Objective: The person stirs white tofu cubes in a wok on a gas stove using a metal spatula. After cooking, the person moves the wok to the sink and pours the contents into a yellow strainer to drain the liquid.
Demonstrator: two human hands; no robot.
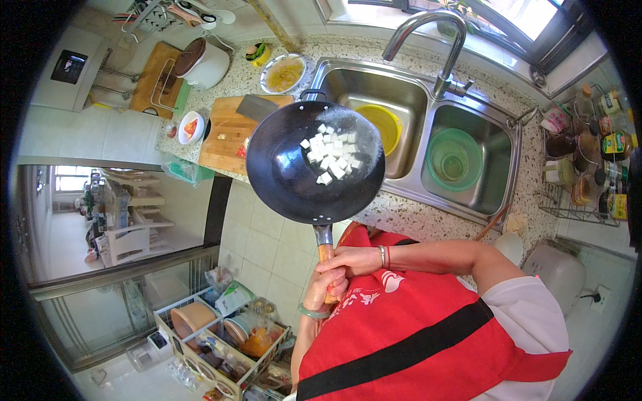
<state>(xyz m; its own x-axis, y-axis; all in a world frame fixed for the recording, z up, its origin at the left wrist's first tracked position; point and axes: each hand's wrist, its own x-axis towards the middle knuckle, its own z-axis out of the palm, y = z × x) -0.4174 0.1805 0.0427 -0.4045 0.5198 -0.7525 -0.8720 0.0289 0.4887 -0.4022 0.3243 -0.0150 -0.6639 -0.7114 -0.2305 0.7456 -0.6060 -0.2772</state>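
A dark wok point(277, 164) holds a heap of white cubes point(333, 155) that look like tofu, lying right of its middle. Whitish haze covers the wok's right wall. Its handle point(326, 251), metal then wood, points down toward me. My left hand point(317, 290), below a pale green bangle, is closed round the wooden part. Closed over the handle higher up is my right hand point(356, 260), with a metal bracelet and a red string at the wrist. The fingers of the two hands overlap. The wok is in front of the counter's edge, covering part of the cutting board point(224, 110) and sink rim.
A cleaver point(256, 107) lies on the board, red bits nearby. Left stands a white bowl point(194, 137) with red pieces; behind is a plate point(269, 85) of yellowish food. The double sink point(409, 164) holds yellow point(384, 120) and green point(438, 144) basins under a tall faucet point(455, 57).
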